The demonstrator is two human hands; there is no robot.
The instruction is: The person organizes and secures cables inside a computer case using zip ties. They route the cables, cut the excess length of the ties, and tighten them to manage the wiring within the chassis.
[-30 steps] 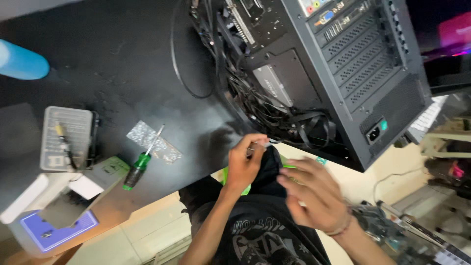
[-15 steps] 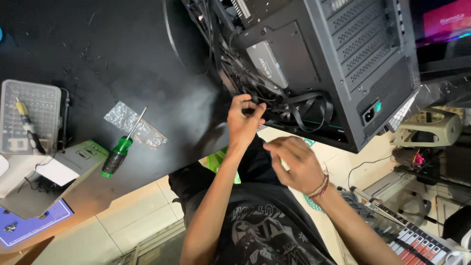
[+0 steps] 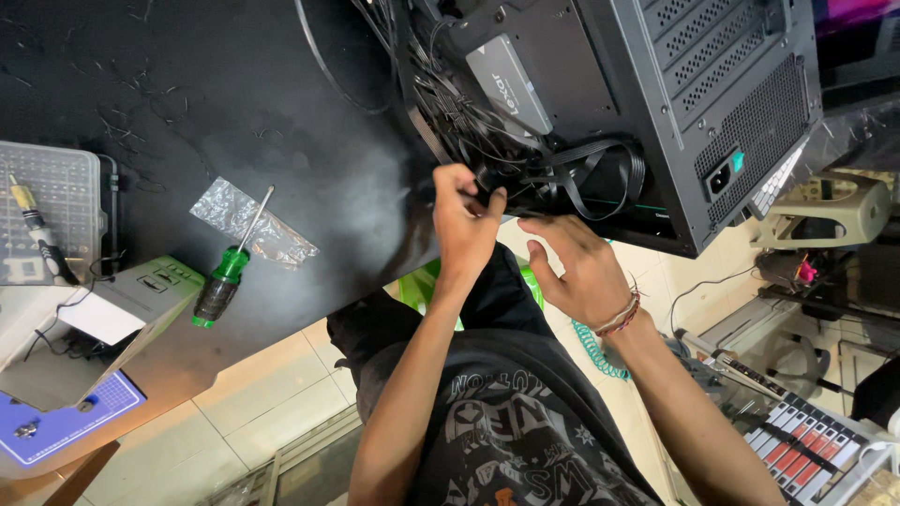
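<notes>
**Inspection: hands at the cable bundle of an open computer case**

I observed my left hand at the lower edge of the open black computer case, its fingers pinched together on the black cables that spilled from the case side. The cables looped out just above the desk edge, beneath a flat grey drive mounted inside the case. My right hand hovered just beside the left, fingers spread apart and holding nothing, close to the cable loop but not touching it as far as I could tell.

The tangle of cables itself crowded the opening and hid whatever lay behind it.

On the black desk, well apart from both hands, lay a green-handled screwdriver, its shaft resting on a crumpled clear plastic bag. Further left stood a clear plastic bit case and a pale green box with an open flap. A blue mat lay at the desk corner.
</notes>
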